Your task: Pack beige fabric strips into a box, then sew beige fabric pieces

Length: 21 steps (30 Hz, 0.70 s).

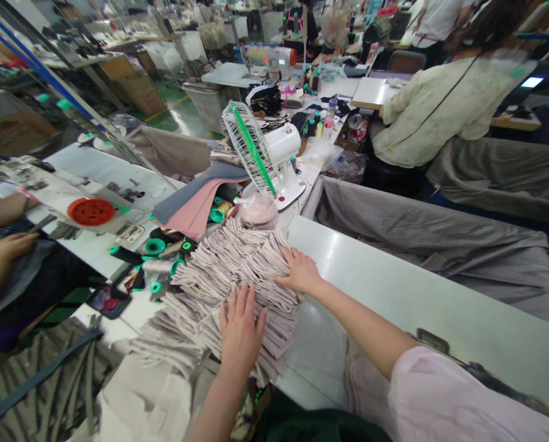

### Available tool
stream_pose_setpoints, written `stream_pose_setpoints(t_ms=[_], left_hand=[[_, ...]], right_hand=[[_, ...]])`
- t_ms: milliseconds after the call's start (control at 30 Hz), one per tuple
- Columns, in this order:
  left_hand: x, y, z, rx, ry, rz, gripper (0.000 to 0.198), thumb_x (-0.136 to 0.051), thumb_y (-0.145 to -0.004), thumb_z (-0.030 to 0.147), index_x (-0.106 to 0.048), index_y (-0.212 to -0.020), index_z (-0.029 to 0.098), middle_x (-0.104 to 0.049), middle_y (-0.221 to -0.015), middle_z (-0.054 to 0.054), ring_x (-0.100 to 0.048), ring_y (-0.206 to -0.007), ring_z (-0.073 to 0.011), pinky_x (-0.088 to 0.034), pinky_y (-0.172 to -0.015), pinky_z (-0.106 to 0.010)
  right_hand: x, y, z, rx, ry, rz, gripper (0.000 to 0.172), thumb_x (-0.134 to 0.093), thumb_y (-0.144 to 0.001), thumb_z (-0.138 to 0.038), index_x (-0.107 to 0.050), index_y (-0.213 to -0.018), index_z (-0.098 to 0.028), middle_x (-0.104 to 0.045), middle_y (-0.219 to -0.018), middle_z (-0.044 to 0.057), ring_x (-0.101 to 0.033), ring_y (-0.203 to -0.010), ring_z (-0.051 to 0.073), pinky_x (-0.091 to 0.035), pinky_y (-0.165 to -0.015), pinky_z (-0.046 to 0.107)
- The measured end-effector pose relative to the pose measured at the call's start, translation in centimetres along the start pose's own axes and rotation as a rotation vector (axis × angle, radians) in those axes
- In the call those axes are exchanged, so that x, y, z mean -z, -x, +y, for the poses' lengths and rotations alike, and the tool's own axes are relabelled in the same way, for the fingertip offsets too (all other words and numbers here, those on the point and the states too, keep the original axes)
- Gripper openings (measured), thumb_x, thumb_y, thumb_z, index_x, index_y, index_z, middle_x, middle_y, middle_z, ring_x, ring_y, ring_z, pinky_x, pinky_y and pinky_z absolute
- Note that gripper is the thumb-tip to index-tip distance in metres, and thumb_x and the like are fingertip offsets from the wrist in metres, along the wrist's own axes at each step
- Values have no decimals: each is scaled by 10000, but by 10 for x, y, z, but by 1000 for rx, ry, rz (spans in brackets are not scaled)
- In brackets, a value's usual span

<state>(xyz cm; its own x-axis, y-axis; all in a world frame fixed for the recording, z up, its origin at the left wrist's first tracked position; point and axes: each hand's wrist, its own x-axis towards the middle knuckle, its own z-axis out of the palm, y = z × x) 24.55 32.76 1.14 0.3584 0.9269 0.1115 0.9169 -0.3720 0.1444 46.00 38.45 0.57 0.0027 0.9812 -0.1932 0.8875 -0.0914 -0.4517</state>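
Observation:
A large pile of beige fabric pieces (pixel 228 258), stacked in tight folded layers, covers the near end of the white table. My left hand (pixel 241 328) lies on the front of the pile with its fingers spread. Against the pile's right side rests my right hand (pixel 300 270), fingers stretched out and thumb apart. Both hands touch the fabric, and neither grips a piece. Flat, pale cloth pieces (pixel 148 399) hang at the lower left, below the pile.
A white fan with a green rim (pixel 253 147) stands behind the pile. Thread spools (pixel 157 245) crowd its left side, near a sewing machine (pixel 90 209) and a co-worker's hand (pixel 14 245). Grey cloth bins (pixel 421 239) line the table's right. Another person (pixel 449 110) sits beyond.

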Motion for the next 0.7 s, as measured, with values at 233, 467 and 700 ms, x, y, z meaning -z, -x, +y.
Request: stream_pose_setpoints(t_ms=[233,467,700], left_hand=[[2,-15,1,61,37,1,435,-447,-976,394,-571,-1315,149,-596,-1397,-175,-560,-1283,-331,-416,-1087,-618],[-5,-15,-18,-2,121,74,309,-493,-947,324,-632,-1124,114,-658,-1226,-176,-615,-1141,-317,-500,-1032,-532],[-7,-12,-21,-28,113,73,329,-505,-949,319,-613,-1181,113,-644,-1246,-168,-592,-1162,-319,-498,-1035,-524]], right_hand=[[1,-1,4,1,-31,-16,941,-716,-776,-575,-301,-1542,-219,-528,-1345,143,-542,-1188,316,-420,-974,422],[2,-2,5,-4,-39,-15,949,-706,-774,-606,-308,-1541,-216,-535,-1343,151,-547,-1182,317,-419,-970,418],[-3,1,-2,-13,10,10,977,-702,-755,-594,-308,-1544,-176,-536,-1342,175,-547,-1170,340,-410,-983,445]])
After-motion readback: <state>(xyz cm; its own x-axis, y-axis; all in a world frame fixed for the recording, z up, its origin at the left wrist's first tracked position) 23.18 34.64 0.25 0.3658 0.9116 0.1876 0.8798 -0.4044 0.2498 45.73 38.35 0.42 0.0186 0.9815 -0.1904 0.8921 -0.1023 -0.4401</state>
